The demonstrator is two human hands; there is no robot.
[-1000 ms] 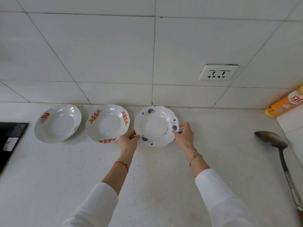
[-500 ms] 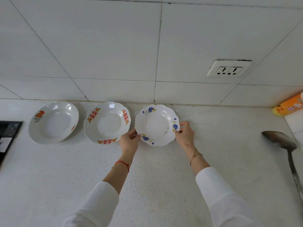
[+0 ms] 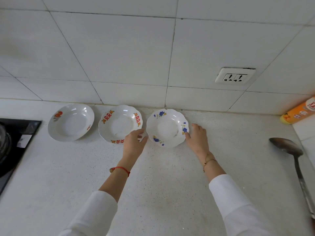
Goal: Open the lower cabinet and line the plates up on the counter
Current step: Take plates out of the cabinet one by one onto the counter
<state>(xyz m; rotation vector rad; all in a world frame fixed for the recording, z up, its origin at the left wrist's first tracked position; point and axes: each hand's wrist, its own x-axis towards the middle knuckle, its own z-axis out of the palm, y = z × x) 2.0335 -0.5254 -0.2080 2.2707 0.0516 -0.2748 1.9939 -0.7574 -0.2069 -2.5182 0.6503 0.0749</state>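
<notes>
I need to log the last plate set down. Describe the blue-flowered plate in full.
The blue-flowered plate is a white, glossy, ceramic-looking shallow dish with a scalloped rim and three blue-and-yellow flower sprigs around it. It lies flat and upright on the speckled white counter, rightmost in a row of three, close to the tiled wall. The right hand touches its right rim with a fingertip; the left hand sits just off its left edge, seemingly not touching.
</notes>
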